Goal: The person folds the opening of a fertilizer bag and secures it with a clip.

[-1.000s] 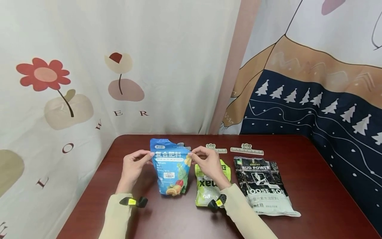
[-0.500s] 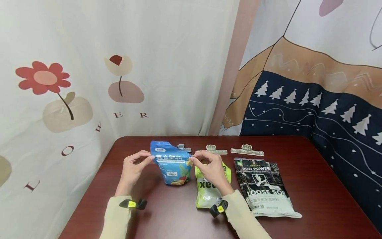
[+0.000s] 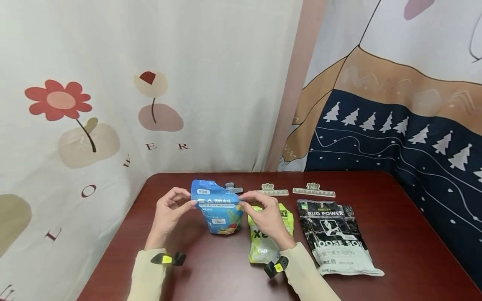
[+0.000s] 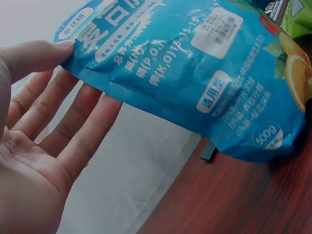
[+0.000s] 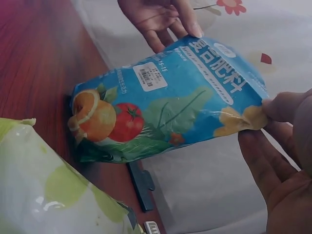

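Observation:
A blue fertilizer bag point(image 3: 220, 217) with fruit and vegetable pictures is between both hands, its bottom at the table. Its upper part bends across the printed title, so some characters are partly hidden in the head view. My left hand point(image 3: 167, 214) pinches the bag's left edge near the top, thumb in front and fingers behind. On the opposite edge, my right hand point(image 3: 268, 213) pinches at the same height. The right wrist view shows that thumb point(image 5: 287, 106) pressing the front of the bag point(image 5: 165, 107). From the left wrist, the bag point(image 4: 165, 87) looks tilted.
Partly under the right forearm lies a green bag point(image 3: 263, 246). A black and white soil bag point(image 3: 335, 238) is to its right. Along the table's back edge lie a dark clip point(image 3: 234, 188) and two pale clips, one in the middle point(image 3: 269, 190) and one rightmost point(image 3: 314, 191).
The blue bag's bottom has moved back, away from the person, and its upper part has bent, hiding part of the title. Both hands stay at the same edges.

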Motion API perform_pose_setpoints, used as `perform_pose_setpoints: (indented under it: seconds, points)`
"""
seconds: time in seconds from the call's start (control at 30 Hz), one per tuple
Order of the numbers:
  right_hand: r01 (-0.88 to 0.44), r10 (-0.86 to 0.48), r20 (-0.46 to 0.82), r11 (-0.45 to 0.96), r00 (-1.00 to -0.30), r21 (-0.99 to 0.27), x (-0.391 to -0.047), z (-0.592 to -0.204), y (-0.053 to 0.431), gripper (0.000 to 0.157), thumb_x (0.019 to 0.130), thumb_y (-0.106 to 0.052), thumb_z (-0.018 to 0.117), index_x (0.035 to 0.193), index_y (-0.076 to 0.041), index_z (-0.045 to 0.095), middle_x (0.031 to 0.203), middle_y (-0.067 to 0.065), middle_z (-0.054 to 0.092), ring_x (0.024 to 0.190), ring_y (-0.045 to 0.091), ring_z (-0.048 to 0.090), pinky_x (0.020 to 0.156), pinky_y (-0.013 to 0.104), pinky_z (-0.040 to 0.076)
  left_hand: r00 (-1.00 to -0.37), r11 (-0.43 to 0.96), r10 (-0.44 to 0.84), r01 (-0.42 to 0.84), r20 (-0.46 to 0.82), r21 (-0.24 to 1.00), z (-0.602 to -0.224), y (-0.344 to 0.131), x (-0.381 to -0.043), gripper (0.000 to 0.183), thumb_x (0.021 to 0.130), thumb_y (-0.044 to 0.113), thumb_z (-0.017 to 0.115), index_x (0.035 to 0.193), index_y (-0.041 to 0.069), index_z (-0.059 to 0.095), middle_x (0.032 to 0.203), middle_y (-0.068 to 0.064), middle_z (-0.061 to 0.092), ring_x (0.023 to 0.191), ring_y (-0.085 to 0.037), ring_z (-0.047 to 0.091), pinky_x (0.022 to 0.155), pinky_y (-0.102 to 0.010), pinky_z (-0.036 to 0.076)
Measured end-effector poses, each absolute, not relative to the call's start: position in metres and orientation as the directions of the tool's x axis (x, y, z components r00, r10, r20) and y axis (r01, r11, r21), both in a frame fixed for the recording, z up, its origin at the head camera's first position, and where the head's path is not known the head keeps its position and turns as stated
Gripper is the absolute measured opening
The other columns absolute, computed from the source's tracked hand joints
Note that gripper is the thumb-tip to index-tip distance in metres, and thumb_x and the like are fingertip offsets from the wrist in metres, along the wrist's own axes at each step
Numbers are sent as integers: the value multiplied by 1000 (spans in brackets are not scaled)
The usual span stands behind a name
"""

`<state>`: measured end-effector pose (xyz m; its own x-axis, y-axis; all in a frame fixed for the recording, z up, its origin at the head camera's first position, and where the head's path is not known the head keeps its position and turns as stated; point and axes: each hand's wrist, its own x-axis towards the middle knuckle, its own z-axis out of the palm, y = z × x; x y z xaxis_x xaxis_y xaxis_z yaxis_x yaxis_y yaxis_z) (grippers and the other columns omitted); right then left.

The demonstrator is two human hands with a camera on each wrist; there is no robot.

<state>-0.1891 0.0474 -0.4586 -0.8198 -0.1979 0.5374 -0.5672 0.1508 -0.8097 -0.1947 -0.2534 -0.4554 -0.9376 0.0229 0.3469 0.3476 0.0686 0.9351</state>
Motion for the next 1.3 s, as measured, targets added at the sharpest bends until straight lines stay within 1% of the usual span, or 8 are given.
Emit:
perform_pose_setpoints:
  seconds: [0.13, 0.27, 0.47, 0.6, 0.9, 1.07, 1.2, 1.3]
  points:
    - [-591, -211, 554, 206, -805, -780, -186, -458, 47, 19, 96, -13, 72, 113, -17, 78, 108, 1, 78, 97, 15, 73, 80, 32, 60, -934, 67, 49, 355, 353, 932, -454, -252, -194, 29, 87, -6, 76, 110, -15, 61, 91, 6, 75, 77, -13, 72, 74, -29, 62]
    - [-593, -217, 552, 255, -805, -764, -185, -457, 45, 24, 95, -16, 74, 119, -19, 77, 112, -1, 76, 99, 16, 71, 78, 33, 59, -949, 151, 62, 315, 309, 937, -452, -254, -192, 29, 89, 2, 78, 116, -7, 71, 98, 5, 76, 84, -16, 73, 78, -29, 63]
    - [-595, -203, 559, 300, -804, -746, -186, -457, 41, 24, 95, -20, 75, 119, -19, 78, 106, -5, 74, 93, 11, 68, 75, 27, 57, -963, 226, 128, 260, 236, 939, -448, -257, -193, 39, 89, 11, 80, 126, 1, 72, 109, 5, 76, 92, -13, 72, 82, -23, 60]
    - [-580, -187, 551, 337, -813, -742, -186, -456, 41, 19, 94, -20, 76, 112, -21, 80, 100, -8, 72, 89, 8, 64, 72, 27, 55, -964, 254, 157, 248, 213, 935, -446, -256, -193, 35, 88, 15, 83, 120, 5, 75, 108, -1, 75, 92, -14, 71, 81, -24, 60]
    - [-577, -188, 550, 365, -814, -730, -186, -455, 42, 8, 95, -22, 75, 101, -22, 80, 97, -12, 70, 87, 5, 64, 72, 25, 54, -966, 327, 173, 242, 194, 914, -438, -252, -189, 21, 88, 22, 83, 107, 15, 80, 103, -7, 76, 89, -27, 71, 77, -31, 61]
    - [-587, -188, 559, 357, -807, -727, -186, -453, 42, 5, 95, -20, 75, 96, -21, 80, 95, -11, 69, 87, 6, 65, 73, 25, 54, -959, 400, 175, 275, 222, 874, -434, -253, -189, 14, 87, 25, 84, 99, 20, 82, 92, -4, 72, 81, -21, 69, 70, -27, 59]
    - [-604, -213, 567, 343, -796, -720, -185, -453, 41, 4, 95, -19, 75, 95, -20, 79, 93, -10, 73, 86, 5, 67, 75, 25, 55, -948, 422, 198, 313, 251, 851, -435, -253, -188, 7, 87, 19, 83, 92, 13, 81, 91, -6, 66, 78, -15, 66, 68, -24, 57]
    - [-615, -232, 570, 349, -788, -707, -183, -452, 40, 4, 95, -19, 75, 95, -20, 79, 90, -9, 74, 80, 3, 65, 74, 24, 54, -933, 419, 234, 351, 274, 837, -434, -253, -188, 5, 89, 13, 80, 89, 8, 79, 95, -7, 67, 85, -13, 66, 74, -23, 57]
